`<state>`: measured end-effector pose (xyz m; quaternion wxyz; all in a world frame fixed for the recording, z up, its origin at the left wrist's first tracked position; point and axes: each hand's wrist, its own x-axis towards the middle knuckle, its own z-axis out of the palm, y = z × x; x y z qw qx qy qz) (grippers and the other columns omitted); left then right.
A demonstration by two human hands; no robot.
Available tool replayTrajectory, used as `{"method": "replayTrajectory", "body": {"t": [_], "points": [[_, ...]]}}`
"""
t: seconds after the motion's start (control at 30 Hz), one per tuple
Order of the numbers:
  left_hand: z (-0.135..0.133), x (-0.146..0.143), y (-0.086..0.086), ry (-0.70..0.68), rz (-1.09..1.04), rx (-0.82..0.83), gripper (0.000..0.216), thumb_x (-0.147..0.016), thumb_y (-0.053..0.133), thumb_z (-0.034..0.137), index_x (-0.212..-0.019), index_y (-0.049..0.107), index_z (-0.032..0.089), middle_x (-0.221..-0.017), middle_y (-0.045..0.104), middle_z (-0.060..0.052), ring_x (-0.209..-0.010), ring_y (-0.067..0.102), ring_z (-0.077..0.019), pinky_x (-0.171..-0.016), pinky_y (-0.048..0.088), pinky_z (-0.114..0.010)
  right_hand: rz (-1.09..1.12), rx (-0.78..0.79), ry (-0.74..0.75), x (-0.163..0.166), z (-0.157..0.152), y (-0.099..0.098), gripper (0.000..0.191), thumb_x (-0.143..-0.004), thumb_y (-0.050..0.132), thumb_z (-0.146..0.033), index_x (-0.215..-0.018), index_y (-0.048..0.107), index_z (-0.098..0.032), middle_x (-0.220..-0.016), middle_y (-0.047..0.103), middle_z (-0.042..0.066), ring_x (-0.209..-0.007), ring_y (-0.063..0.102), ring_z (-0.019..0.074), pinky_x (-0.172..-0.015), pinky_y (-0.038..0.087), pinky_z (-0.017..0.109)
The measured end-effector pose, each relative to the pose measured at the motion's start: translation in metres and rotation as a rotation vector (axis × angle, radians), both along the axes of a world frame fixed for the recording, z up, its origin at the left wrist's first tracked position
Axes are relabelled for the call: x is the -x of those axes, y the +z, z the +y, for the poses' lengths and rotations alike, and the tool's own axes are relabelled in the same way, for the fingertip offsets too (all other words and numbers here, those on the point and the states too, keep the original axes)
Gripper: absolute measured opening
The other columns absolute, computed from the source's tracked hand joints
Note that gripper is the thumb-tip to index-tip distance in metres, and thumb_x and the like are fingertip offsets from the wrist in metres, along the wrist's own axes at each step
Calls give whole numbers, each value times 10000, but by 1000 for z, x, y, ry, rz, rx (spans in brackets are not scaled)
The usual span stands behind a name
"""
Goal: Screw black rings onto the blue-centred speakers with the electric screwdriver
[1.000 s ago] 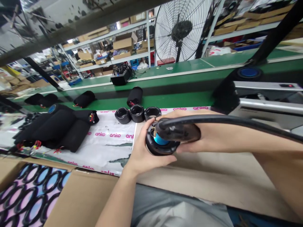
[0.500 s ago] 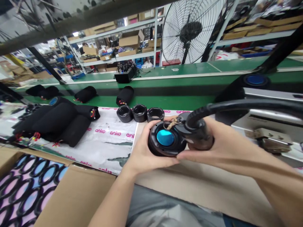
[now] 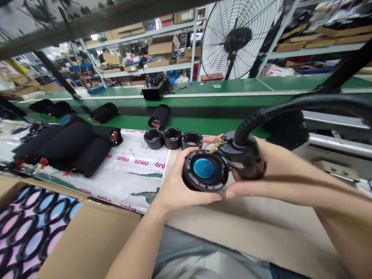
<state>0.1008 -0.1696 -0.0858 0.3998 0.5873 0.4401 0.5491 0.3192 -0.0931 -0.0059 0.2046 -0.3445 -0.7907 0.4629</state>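
Blue is shining at the centre of the black round part (image 3: 204, 168), whose face is pointing upward. The left hand (image 3: 176, 182) is clamping it, that grip wrapping its left side. The right hand (image 3: 271, 168) is grasping a black tool (image 3: 247, 161); the part is lying just left of this grip. The tool's long axis is standing nearly upright; whether it is touching the rim, I cannot tell. A black cable (image 3: 293, 104) is arching rightward, while three black rings (image 3: 173, 144) are standing beyond on the bench (image 3: 128, 176).
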Motion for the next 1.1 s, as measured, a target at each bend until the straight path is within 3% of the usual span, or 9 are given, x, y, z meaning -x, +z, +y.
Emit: {"method": "replayTrajectory", "body": {"t": [0.1,0.2,0.27,0.5,0.67,0.83,0.93,1.03,1.1], "points": [[2,0,-3,-25,-38,-57,992,-603,1088,363,-1441,567,266,-1496,716,-113,-1415,684,-377,-1240,521,-530,-6,-15,-62,2,-6,-4,737,-655,960,-514,-1265,660,-230,-1032,694,43,-968,721,228,-819,663,289],[4,0,-3,-36,-38,-66,1030,-576,1104,382,-1442,559,260,-1524,699,-127,-1447,660,-387,-1257,508,-541,-6,-47,-39,3,-7,-2,700,-669,947,-528,-1226,637,-237,-877,624,25,-801,664,192,-682,618,266],[4,0,-2,-44,-40,-46,1033,-579,1103,403,-1445,559,257,-1540,688,-134,-1458,650,-393,-1252,516,-547,-9,-78,-5,2,-4,0,724,-702,921,-565,-1271,616,-237,-906,657,38,-765,640,182,-610,566,253],[1,0,-3,-8,-34,-6,1063,-582,1097,413,-1488,554,281,-1548,668,-118,-1487,615,-396,-1282,482,-559,-74,-41,31,5,-2,5,718,-725,881,-569,-1291,608,-220,-950,721,53,-778,658,206,-590,518,276],[-1,0,-9,32,-29,-42,1110,-582,1096,357,-1529,517,304,-1579,607,-110,-1499,591,-386,-1288,471,-545,-137,-10,-47,10,-7,8,797,-649,855,-494,-1368,653,-217,-1058,749,61,-985,736,275,-825,635,357],[-5,-2,-10,-2,-78,-24,1070,-644,1067,348,-1551,501,301,-1651,560,-131,-1518,590,-388,-1310,453,-563,-249,-177,-147,10,-19,-2,798,-690,857,-479,-1443,655,-309,-1304,759,44,-1116,761,330,-915,646,446],[-5,-2,-9,-1,-51,-64,1145,-596,1098,414,-1564,495,319,-1689,532,-119,-1556,556,-387,-1331,428,-555,-216,-169,-194,11,-23,-1,819,-656,876,-466,-1429,679,-276,-1294,768,73,-1125,766,355,-874,661,432],[-4,0,-7,-7,-44,-78,1222,-495,1114,541,-1543,524,321,-1628,605,-113,-1527,586,-404,-1316,442,-569,-94,-84,-184,13,-23,6,747,-642,896,-474,-1329,718,-241,-1285,766,77,-1167,753,327,-858,671,363],[-3,0,-7,23,-31,-60,1149,-511,1102,561,-1495,567,305,-1545,671,-120,-1457,645,-412,-1270,488,-578,-76,-23,-123,11,-21,11,625,-672,889,-446,-1244,733,-246,-1192,781,61,-997,774,269,-728,648,309]]}}
